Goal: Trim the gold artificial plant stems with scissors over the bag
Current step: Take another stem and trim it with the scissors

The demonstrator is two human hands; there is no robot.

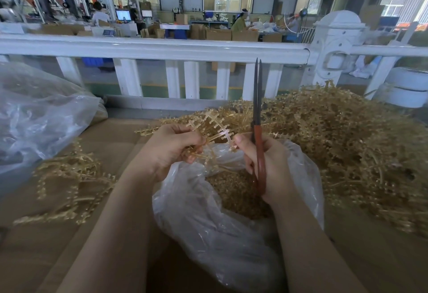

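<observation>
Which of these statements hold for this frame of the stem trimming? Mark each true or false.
1. The right hand grips red-handled scissors with blades pointing up. True.
2. The scissor blades are spread wide. False: they are nearly closed.
3. The left hand holds a gold stem cluster. True.
4. The clear plastic bag under the hands is empty. False: gold trimmings lie inside.
5. The big pile of gold stems lies on the right. True.

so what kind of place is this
Probably a factory floor: cardboard boxes stacked by workbenches behind a white railing, and a big heap of gold stems beside the bag.
</observation>
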